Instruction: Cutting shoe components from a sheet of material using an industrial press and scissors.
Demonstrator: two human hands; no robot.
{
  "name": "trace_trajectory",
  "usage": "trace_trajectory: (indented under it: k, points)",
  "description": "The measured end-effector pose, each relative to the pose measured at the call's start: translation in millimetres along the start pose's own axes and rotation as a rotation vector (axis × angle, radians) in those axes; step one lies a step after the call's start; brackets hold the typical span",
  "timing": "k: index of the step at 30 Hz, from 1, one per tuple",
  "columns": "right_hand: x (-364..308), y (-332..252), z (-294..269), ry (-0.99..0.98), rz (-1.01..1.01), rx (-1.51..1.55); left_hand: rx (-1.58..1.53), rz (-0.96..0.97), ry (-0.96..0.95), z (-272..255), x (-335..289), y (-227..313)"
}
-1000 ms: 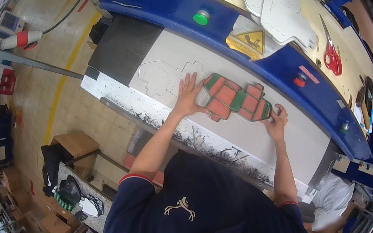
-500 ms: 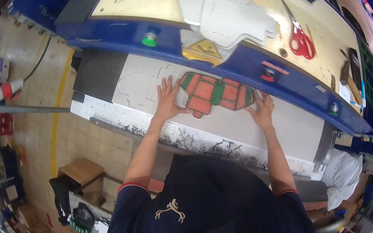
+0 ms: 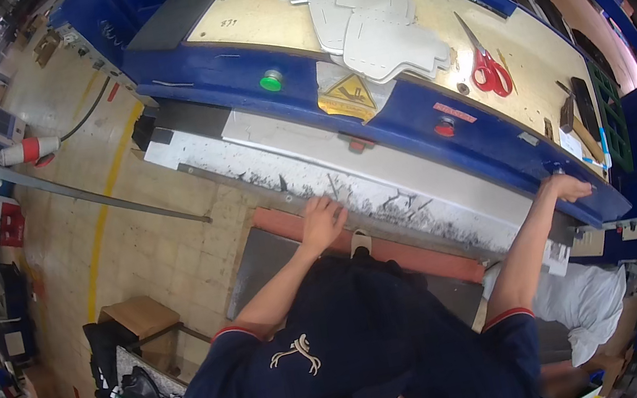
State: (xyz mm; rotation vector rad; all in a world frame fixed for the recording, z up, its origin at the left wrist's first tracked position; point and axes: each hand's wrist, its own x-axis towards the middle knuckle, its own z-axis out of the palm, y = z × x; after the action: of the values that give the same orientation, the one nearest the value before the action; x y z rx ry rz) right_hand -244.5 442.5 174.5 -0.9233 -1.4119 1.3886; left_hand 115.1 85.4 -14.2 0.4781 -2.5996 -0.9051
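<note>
Resting our right hand (image 3: 569, 188) at the right end of the blue beam (image 3: 407, 120) — our left hand (image 3: 324, 223) hangs by the white ledge (image 3: 245, 168).
Our right fingers curl at the beam's edge, perhaps for a grip, but we cannot tell what they close on. Our left hand is half open, fingers loosely bent, nothing visible in it; it sits on the near side, outside the gap beneath the beam. There a reddish piece (image 3: 360, 144) peeks out over the grey sheet (image 3: 292, 144), mostly covered. On the far wooden top (image 3: 251, 10), pale cut-out shapes (image 3: 379, 33) lie piled, red-handled scissors (image 3: 491, 75) to their right — probably for easy reach.
</note>
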Motion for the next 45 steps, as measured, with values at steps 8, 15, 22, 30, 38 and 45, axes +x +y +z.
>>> trace_trajectory:
  k: [8,15,22,30,38,45]
  points:
    - [51,130,-85,-0.735,-0.086,-0.064,0.05,0.031,0.039,-9,52,22]
    - [-96,149,-215,-0.974,-1.041,-0.492,0.072,0.059,0.143,-14,48,18]
    - [-90,141,-208,-1.106,-0.835,-0.698,0.074,0.1,0.076,-18,48,23]
    - [-87,128,-208,-1.144,-0.831,-0.898,0.156,-0.046,-0.102,-25,49,37]
    - [-88,146,-224,-1.138,-0.88,-0.908,0.155,-0.009,-0.056,-21,28,25]
    - [-82,120,-286,-1.267,-0.914,-1.099,0.099,-0.037,-0.115,-47,-24,17]
